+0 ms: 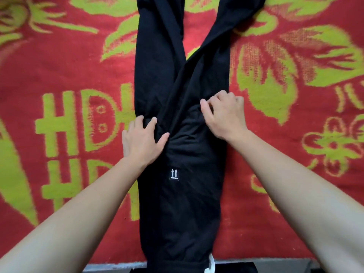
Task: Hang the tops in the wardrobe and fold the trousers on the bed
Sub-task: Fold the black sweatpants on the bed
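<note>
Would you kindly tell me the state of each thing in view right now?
black trousers: lying on the blanket, legs splayed apart at the far end
left hand: fingers straight, pressing the trousers' left edge
right hand: fingers curled, gripping the trouser fabric
blanket: spread flat beneath the trousers

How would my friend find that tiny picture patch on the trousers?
Find the big red woven blanket with yellow-green flowers; long black fabric trousers lie down its middle. Just below the left hand sits a small square black label. Only it shows two white up-arrows over a white line.
</note>
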Action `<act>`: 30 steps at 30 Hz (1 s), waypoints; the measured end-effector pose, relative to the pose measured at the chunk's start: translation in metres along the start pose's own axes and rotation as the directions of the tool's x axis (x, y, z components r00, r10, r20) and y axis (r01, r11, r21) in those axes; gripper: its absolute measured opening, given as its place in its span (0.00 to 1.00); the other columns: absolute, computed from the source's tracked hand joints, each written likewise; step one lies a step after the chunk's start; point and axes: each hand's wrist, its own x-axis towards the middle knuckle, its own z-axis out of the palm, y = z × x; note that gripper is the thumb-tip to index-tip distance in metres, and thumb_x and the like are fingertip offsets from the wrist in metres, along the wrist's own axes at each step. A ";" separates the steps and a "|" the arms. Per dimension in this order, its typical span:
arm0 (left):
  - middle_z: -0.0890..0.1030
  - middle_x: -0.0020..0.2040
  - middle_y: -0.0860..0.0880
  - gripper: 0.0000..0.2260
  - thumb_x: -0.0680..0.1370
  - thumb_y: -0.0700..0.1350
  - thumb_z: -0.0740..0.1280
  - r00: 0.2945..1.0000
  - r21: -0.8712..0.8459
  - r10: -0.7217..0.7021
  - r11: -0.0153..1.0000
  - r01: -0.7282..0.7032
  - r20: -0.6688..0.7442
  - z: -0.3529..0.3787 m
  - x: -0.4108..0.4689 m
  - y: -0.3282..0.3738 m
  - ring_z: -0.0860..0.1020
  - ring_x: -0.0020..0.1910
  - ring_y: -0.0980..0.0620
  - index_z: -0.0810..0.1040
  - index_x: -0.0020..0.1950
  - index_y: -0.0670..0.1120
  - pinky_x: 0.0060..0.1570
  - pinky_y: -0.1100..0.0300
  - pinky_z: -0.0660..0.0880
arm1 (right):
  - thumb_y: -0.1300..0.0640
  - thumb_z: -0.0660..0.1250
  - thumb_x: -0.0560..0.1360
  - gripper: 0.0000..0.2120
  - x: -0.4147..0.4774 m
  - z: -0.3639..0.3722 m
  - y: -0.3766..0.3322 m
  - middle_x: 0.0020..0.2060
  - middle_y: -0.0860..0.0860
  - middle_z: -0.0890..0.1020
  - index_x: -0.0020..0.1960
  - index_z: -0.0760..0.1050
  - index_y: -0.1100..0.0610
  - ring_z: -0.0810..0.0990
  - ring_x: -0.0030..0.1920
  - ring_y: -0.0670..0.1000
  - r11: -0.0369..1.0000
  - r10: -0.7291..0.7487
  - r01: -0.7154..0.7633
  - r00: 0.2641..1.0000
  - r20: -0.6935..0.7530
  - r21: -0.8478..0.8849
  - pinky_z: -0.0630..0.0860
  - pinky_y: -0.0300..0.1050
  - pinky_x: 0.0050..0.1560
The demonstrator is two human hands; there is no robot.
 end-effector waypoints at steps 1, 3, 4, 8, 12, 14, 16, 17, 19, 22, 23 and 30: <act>0.73 0.65 0.43 0.26 0.77 0.64 0.62 0.996 -0.048 0.022 0.999 -0.026 -0.086 -0.003 0.003 0.000 0.71 0.63 0.42 0.74 0.69 0.50 0.57 0.46 0.69 | 0.41 0.53 0.82 0.23 0.017 -0.007 -0.008 0.50 0.56 0.81 0.50 0.81 0.54 0.77 0.52 0.60 0.991 0.110 -0.105 0.993 -0.048 0.086 0.67 0.53 0.54; 0.76 0.55 0.45 0.19 0.77 0.59 0.66 0.973 -0.143 0.082 0.983 -0.115 -0.217 -0.009 0.013 0.001 0.74 0.55 0.42 0.79 0.60 0.48 0.52 0.48 0.70 | 0.40 0.54 0.81 0.21 0.055 -0.018 -0.022 0.47 0.53 0.81 0.48 0.79 0.52 0.78 0.52 0.57 0.903 0.317 -0.284 0.947 -0.054 0.324 0.67 0.49 0.50; 0.77 0.52 0.46 0.15 0.77 0.56 0.67 0.967 -0.186 0.113 0.970 -0.157 -0.230 -0.011 0.020 0.002 0.75 0.53 0.43 0.80 0.57 0.48 0.50 0.48 0.70 | 0.39 0.56 0.81 0.18 0.075 -0.021 -0.027 0.46 0.50 0.80 0.47 0.77 0.49 0.78 0.52 0.54 0.819 0.403 -0.359 0.915 -0.004 0.448 0.68 0.46 0.49; 0.82 0.45 0.52 0.07 0.78 0.51 0.65 0.988 -0.402 0.092 0.906 -0.136 -0.126 -0.015 0.039 0.006 0.79 0.47 0.47 0.80 0.50 0.49 0.46 0.53 0.75 | 0.41 0.66 0.74 0.16 0.129 -0.023 -0.044 0.44 0.48 0.78 0.36 0.68 0.48 0.82 0.53 0.55 0.573 0.513 -0.536 0.825 0.239 0.621 0.78 0.51 0.60; 0.80 0.39 0.56 0.04 0.78 0.48 0.66 0.986 -0.657 -0.003 0.746 -0.107 -0.164 -0.017 0.031 -0.005 0.78 0.39 0.52 0.79 0.46 0.49 0.45 0.54 0.75 | 0.57 0.66 0.72 0.10 0.141 -0.024 -0.047 0.35 0.47 0.76 0.33 0.68 0.53 0.81 0.39 0.50 0.551 0.585 -0.548 0.791 0.177 0.630 0.78 0.41 0.44; 0.79 0.38 0.56 0.04 0.79 0.47 0.66 0.977 -0.718 -0.043 0.685 -0.122 -0.207 -0.019 0.026 -0.015 0.78 0.38 0.52 0.78 0.47 0.47 0.44 0.54 0.75 | 0.55 0.63 0.73 0.08 0.142 -0.033 -0.055 0.33 0.41 0.74 0.36 0.70 0.49 0.73 0.33 0.42 0.577 0.587 -0.451 0.809 0.039 0.681 0.67 0.27 0.33; 0.79 0.38 0.56 0.05 0.80 0.46 0.65 0.958 -0.731 -0.087 0.666 -0.148 -0.273 -0.021 0.024 -0.024 0.77 0.37 0.54 0.78 0.49 0.46 0.43 0.55 0.74 | 0.53 0.63 0.74 0.04 0.146 -0.042 -0.073 0.34 0.40 0.76 0.41 0.74 0.45 0.73 0.36 0.38 0.681 0.500 -0.265 0.850 -0.168 0.682 0.66 0.25 0.36; 0.79 0.39 0.55 0.05 0.80 0.46 0.65 0.947 -0.730 -0.117 0.668 -0.148 -0.299 -0.022 0.023 -0.028 0.77 0.37 0.53 0.78 0.50 0.45 0.43 0.55 0.73 | 0.53 0.62 0.74 0.04 0.150 -0.042 -0.084 0.35 0.42 0.77 0.42 0.74 0.45 0.73 0.37 0.39 0.727 0.432 -0.172 0.867 -0.248 0.664 0.68 0.28 0.40; 0.80 0.42 0.52 0.05 0.80 0.44 0.64 0.943 -0.729 -0.180 0.679 -0.086 -0.279 -0.019 0.025 -0.036 0.78 0.41 0.49 0.77 0.51 0.44 0.45 0.54 0.73 | 0.55 0.61 0.73 0.05 0.159 -0.037 -0.099 0.39 0.46 0.79 0.45 0.75 0.46 0.75 0.40 0.42 0.783 0.274 -0.067 0.930 -0.246 0.618 0.71 0.35 0.48; 0.81 0.47 0.47 0.07 0.80 0.45 0.63 0.957 -0.661 -0.282 0.731 0.171 -0.066 -0.009 0.032 -0.045 0.78 0.50 0.42 0.76 0.53 0.44 0.51 0.51 0.73 | 0.58 0.60 0.79 0.20 0.163 -0.018 -0.108 0.68 0.51 0.77 0.71 0.73 0.56 0.74 0.68 0.47 0.886 0.034 -0.118 0.981 0.191 0.449 0.65 0.36 0.70; 0.81 0.47 0.48 0.07 0.80 0.46 0.63 0.949 -0.650 -0.316 0.723 0.235 -0.008 -0.006 0.035 -0.047 0.78 0.52 0.42 0.76 0.53 0.44 0.53 0.51 0.73 | 0.57 0.60 0.80 0.21 0.159 -0.013 -0.106 0.71 0.50 0.74 0.73 0.72 0.55 0.71 0.71 0.48 0.910 0.024 -0.124 0.969 0.247 0.397 0.62 0.37 0.72; 0.80 0.52 0.49 0.24 0.79 0.64 0.59 0.910 -0.694 -0.415 0.652 0.307 0.014 -0.020 0.059 -0.022 0.77 0.55 0.44 0.72 0.61 0.45 0.56 0.50 0.72 | 0.47 0.64 0.78 0.26 0.094 0.013 -0.069 0.68 0.52 0.70 0.73 0.66 0.53 0.69 0.68 0.51 0.849 0.435 -0.354 0.890 -0.137 0.391 0.64 0.43 0.68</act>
